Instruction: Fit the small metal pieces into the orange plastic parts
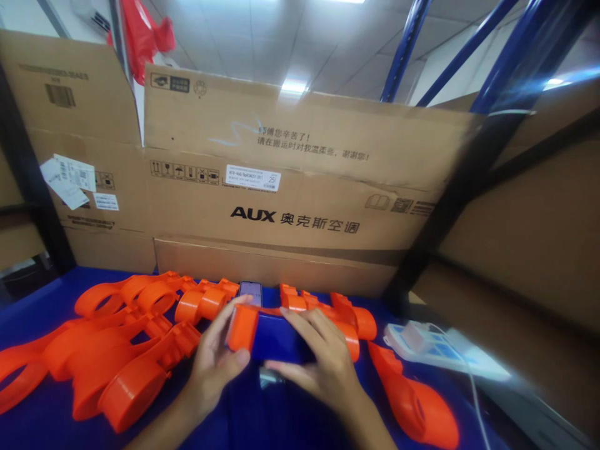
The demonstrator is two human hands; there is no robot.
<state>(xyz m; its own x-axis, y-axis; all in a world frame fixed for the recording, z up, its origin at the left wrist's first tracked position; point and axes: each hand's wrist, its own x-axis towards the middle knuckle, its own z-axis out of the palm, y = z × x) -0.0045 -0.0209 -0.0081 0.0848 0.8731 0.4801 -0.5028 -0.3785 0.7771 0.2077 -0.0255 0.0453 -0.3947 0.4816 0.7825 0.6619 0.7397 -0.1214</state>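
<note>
An orange plastic piece [242, 327] is being gripped by the left hand [216, 362], thumb at the near side and fingers curled over the far edge, so the hand is closed around it. The piece is held just above the blue table [42, 419], in the middle of the view and right in front of a dark blue block [276, 337]. The right hand [323, 359] is laid flat across that block, fingers spread and fairly straight; whether anything is pinched beneath the palm cannot be told. A thin orange strip seems to run from the held piece across the top of the block, though blur makes this uncertain. The step in hand is judged to be a fitting or assembly stage, with the orange piece being brought against the block while the block is steadied. Careful alignment of the two parts would be called for next, with the block kept pressed down. To the left a heap of orange parts [117, 350] is spread out, and one more orange part [412, 406] lies on the right. A phone [250, 290] is propped behind the hands, a white power strip [431, 347] sits to the right, and cardboard boxes [300, 187] are stacked behind.
</note>
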